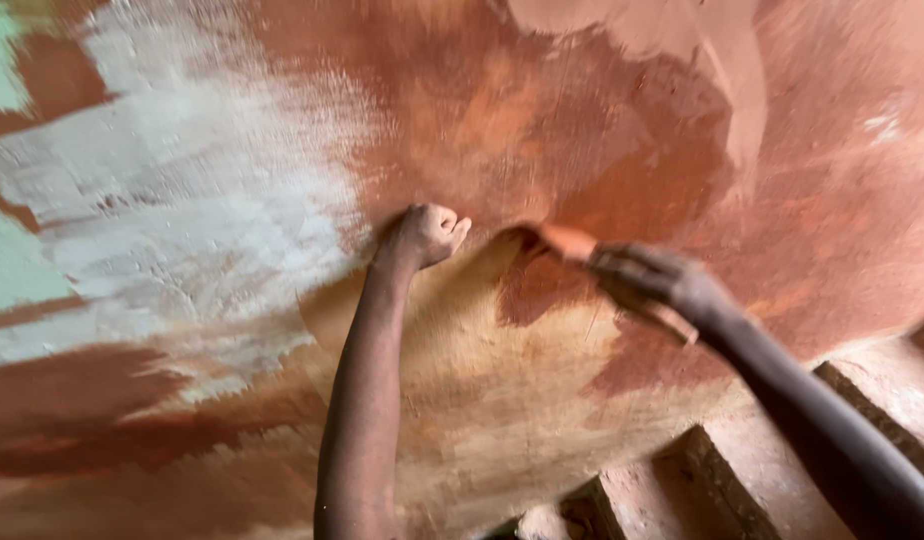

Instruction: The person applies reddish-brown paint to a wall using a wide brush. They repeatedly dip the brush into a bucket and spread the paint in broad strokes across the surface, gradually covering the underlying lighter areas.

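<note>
Gripping a brush, the right hand points it leftward along the wall — tip just beside the left hand, fisted, empty.

Curved reddish-brown wall with a broad whitish patch and pale-green spots.
</note>
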